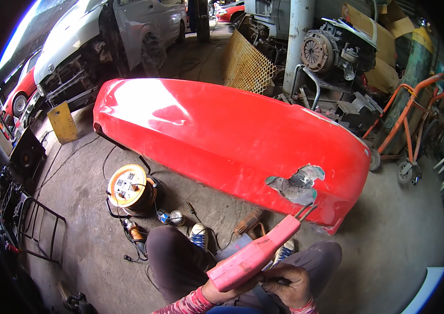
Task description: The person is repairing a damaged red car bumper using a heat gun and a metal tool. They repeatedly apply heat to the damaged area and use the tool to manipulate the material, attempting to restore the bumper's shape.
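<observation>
My left hand (228, 294) is closed round the underside of a pink-red hand tool (256, 255) with two metal prongs. The prongs point up and to the right, toward a jagged grey patch (298, 184) in a large red car body panel (222, 125). Close to the tool's rear end, my right hand (291, 286) is closed with thumb and fingers pinched together. Anything in that pinch is too small to make out. The panel lies across the floor in front of my knees.
An orange cable reel (127, 186), an orange-and-black power tool (134, 230) and a heat-gun-shaped tool (248, 222) lie before me. An orange hand truck (407, 123) stands right. Behind are engine parts (319, 52), a metal post (299, 42) and a white vehicle (75, 47). A black frame (44, 220) is left.
</observation>
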